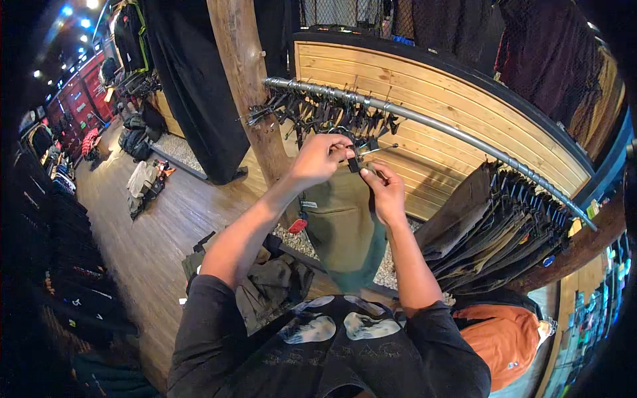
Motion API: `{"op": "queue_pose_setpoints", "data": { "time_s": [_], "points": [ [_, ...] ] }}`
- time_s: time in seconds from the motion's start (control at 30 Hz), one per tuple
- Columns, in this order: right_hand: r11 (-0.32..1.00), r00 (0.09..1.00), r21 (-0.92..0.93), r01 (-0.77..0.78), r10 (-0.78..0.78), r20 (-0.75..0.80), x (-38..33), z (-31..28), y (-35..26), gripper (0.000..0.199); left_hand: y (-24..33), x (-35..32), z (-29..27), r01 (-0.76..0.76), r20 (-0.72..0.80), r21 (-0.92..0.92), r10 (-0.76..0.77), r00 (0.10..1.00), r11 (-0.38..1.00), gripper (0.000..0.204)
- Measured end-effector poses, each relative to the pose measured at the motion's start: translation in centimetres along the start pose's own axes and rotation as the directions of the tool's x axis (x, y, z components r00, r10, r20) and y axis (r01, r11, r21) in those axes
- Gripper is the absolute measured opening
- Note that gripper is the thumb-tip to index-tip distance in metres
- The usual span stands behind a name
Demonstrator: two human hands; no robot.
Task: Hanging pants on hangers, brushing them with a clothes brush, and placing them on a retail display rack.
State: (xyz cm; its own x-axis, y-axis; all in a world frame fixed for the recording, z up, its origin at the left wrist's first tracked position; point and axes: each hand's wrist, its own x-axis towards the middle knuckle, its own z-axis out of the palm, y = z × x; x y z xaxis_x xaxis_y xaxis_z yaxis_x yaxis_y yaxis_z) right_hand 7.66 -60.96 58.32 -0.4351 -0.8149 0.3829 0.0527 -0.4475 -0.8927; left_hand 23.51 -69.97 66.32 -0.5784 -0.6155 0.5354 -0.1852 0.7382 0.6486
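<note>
A pair of olive trousers [342, 219] hangs down in front of me, folded lengthwise, with a red tag [298, 226] at its left side. At its top edge is a black clip hanger [353, 160], whose thin metal bar sticks out to the right. My left hand [323, 158] is closed with thumb and fingers on the hanger's black clip. Close beside it, my right hand [385, 190] pinches the trousers' top edge just under the clip. Whether the clip bites the cloth is hidden by my fingers.
A grey metal rail [431, 119] runs across, crowded with black hangers [318, 109] at left and hanging dark trousers [484, 225] at right. A wooden post [240, 60] stands left of it. Dark clothes [272, 285] are piled low down; an orange garment [502, 338] lies at lower right.
</note>
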Motion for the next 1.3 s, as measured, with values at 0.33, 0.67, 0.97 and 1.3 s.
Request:
{"op": "queue_pose_setpoints", "data": {
  "time_s": [0.33,0.67,0.97,1.3],
  "points": [
    [0.983,0.999,0.18,-0.032,0.033,-0.004,0.4,-0.5,-1.1,0.017,0.2,-0.2,1.4,0.031,0.019,-0.069,-0.03,0.999,0.997,0.024],
    [0.98,0.994,0.169,-0.108,0.104,0.029,-0.2,-0.8,-1.4,0.014,-0.7,-1.7,1.3,-0.229,-0.14,-0.068,0.218,0.966,0.971,0.023],
    [0.969,0.987,0.199,-0.146,0.131,0.089,-1.2,-2.0,-1.0,0.014,-5.0,-1.9,-3.4,0.303,0.564,-0.253,-0.114,0.818,0.919,0.039],
    [0.992,0.993,0.09,-0.088,0.081,0.082,-2.4,-4.1,-0.8,0.014,-2.2,-0.8,-1.7,0.401,0.613,-0.363,-0.108,0.782,0.841,0.028]
  ]
}}
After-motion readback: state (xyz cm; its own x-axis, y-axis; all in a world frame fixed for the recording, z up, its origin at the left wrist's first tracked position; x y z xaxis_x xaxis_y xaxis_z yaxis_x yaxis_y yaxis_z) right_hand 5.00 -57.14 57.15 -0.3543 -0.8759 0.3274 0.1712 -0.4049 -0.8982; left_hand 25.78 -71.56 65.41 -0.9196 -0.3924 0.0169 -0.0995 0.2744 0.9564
